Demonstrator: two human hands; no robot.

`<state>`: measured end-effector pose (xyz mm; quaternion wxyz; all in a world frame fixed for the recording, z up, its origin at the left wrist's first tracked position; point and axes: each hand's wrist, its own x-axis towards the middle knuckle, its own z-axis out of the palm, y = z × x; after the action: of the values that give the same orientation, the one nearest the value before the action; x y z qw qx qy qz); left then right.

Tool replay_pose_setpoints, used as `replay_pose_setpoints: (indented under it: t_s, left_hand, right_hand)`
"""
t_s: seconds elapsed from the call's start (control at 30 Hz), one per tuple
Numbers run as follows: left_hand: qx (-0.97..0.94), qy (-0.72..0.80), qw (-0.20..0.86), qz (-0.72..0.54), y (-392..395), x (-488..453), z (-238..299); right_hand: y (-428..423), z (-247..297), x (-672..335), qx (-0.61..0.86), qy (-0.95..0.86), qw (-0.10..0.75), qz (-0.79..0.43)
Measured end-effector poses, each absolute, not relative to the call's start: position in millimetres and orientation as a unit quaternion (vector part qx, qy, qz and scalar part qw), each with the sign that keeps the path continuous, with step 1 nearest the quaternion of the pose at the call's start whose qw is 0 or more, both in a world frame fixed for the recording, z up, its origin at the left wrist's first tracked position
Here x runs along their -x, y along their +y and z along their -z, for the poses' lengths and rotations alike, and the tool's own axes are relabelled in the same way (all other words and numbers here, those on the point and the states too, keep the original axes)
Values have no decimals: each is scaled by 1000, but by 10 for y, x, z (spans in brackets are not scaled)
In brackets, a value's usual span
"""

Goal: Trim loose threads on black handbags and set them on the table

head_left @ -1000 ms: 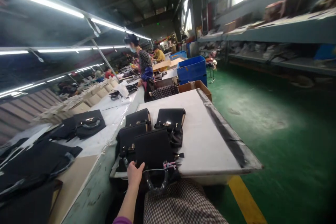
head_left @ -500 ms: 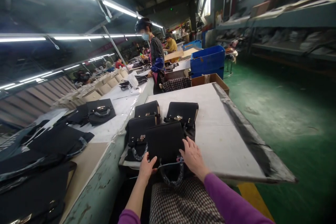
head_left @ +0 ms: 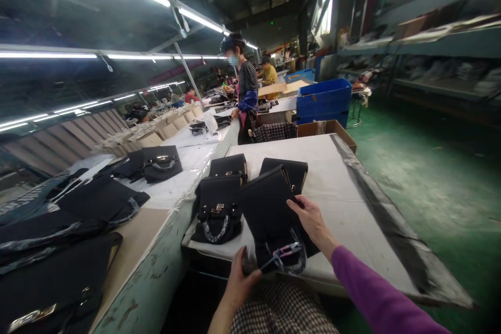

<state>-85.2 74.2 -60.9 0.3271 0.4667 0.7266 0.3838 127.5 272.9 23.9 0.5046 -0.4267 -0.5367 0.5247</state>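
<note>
A black handbag [head_left: 270,214] is tilted up off the white table [head_left: 344,203], held between both my hands. My left hand [head_left: 239,284] grips its lower near corner, thumb on top, beside the wrapped handle [head_left: 290,260]. My right hand [head_left: 311,219] presses its fingers against the bag's right edge. Another black handbag [head_left: 218,210] with a gold clasp lies flat to the left. Two more black handbags [head_left: 229,165] [head_left: 295,171] lie behind.
A long bench on the left carries black panels [head_left: 70,214] and a handbag [head_left: 161,163]. A person in a striped top [head_left: 246,88] stands further along. Blue crates [head_left: 324,98] and a cardboard box [head_left: 326,129] lie beyond the table. Green floor [head_left: 430,167] runs on the right.
My right hand came in and took the bag's right edge. Both hands lifted and tilted the nearest handbag off the table. My view shifted left and down.
</note>
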Motion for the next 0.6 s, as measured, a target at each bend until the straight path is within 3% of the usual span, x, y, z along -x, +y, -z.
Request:
replay_pose_setpoints:
  t_s: [0.13, 0.37, 0.47, 0.6]
  left_hand:
    - [-517, 760, 271, -286, 694, 663, 678]
    - [-548, 768, 262, -204, 730, 481, 488]
    - [-534, 761, 287, -232, 711, 399, 385]
    - [-520, 711, 320, -349, 742, 204, 0]
  right_hand:
    - [2823, -660, -1524, 395, -447, 632, -496]
    - [2787, -1404, -2143, 321, -329, 724, -514]
    - [2723, -1635, -2367, 300, -300, 730, -535]
    - [2448, -1785, -2553, 290, -314, 678, -598]
